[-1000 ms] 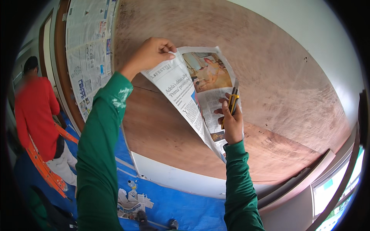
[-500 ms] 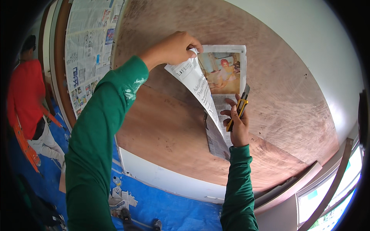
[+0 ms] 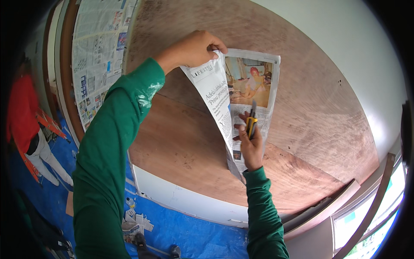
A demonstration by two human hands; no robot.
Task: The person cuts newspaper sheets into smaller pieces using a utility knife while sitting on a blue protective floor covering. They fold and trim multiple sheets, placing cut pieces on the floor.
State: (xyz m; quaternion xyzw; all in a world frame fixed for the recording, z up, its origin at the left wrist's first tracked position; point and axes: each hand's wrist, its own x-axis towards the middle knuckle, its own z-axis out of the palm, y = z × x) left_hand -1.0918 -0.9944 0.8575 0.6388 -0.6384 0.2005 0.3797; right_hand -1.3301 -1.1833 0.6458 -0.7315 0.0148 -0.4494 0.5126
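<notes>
My left hand (image 3: 196, 48) pinches the top edge of a folded newspaper sheet (image 3: 211, 93), which hangs down in front of a brown wooden panel (image 3: 168, 134). The sheet's two halves part below the fold; a colour picture fills the top of the right half. A yellow and black utility knife (image 3: 252, 123) is in my right hand (image 3: 252, 144), its blade pointing up. This hand is in front of the sheet's lower right half, fingers partly spread around the knife. Whether they touch the paper I cannot tell. White smears mark my left green cuff.
Newspaper (image 3: 92, 64) covers a surface at the left. A person in a red top (image 3: 23, 112) stands there beside an orange ladder (image 3: 51, 125). Blue sheeting (image 3: 185, 228) covers the floor, with crumpled newspaper (image 3: 136, 224) on it. A window (image 3: 371, 220) is at the lower right.
My right hand has moved left with the knife, and the blade sits lower. The newspaper's left half has swung left, showing more of its face. The person in red has shifted and bent.
</notes>
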